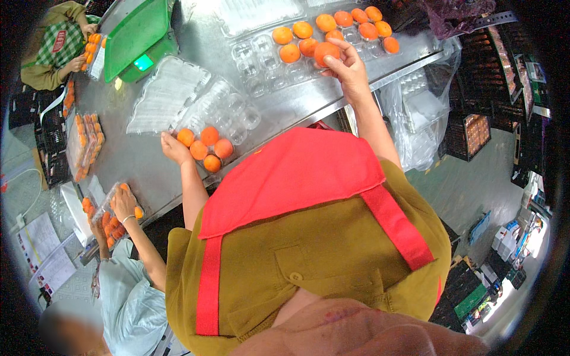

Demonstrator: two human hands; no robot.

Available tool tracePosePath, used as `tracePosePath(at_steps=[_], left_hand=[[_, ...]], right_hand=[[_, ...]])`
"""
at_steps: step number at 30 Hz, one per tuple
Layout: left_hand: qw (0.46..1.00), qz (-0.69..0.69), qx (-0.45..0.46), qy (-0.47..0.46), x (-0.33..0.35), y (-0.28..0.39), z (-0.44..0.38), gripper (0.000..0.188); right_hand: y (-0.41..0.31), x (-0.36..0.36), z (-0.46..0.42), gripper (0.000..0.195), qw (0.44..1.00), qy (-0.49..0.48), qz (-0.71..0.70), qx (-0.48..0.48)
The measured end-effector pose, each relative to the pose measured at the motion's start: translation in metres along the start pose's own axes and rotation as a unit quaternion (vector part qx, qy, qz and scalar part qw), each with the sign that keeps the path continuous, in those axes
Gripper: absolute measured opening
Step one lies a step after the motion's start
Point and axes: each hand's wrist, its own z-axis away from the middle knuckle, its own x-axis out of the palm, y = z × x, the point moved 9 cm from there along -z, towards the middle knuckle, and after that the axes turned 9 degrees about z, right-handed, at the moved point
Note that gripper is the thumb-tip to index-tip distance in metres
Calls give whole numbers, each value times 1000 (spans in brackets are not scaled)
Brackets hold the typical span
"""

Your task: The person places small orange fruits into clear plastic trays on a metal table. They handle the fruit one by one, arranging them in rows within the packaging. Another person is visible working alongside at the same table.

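My right hand [349, 69] holds one orange-coloured fruit [327, 54] between thumb and fingers. It is above a clear plastic moulded tray [256, 84], whose cups are partly filled with several similar fruits [290, 53]. My left hand [176, 149] grips the near left edge of an unfolded clear plastic clamshell pack [222, 109]. Several fruits [198, 150] sit in that pack's cups at the end by my left hand. Other cups in it hold nothing. The pack's flat lid side [171, 95] spreads away from me over the metal table.
The steel table [285, 102] carries a green scale [140, 38] and stacked filled packs [84, 144]. A co-worker's hand [124, 204] rests on a pack at left; another person's hands [80, 62] hold one beyond. A plastic bag [418, 111] hangs at the table's right edge.
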Motion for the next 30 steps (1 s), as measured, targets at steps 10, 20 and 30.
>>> tracePosePath(at_steps=[10,20,30], left_hand=[[1000,-13,23,-1,5,15,5,42],[1000,-15,22,14,0,4,3,42],[999,-33,33,2,-3,12,4,43]], right_hand=[[-4,5,1,39,996,-14,-86,2],[-47,-4,-13,50,996,10,-72,-49],[-255,-96,-52,43,898,204,161,-355]])
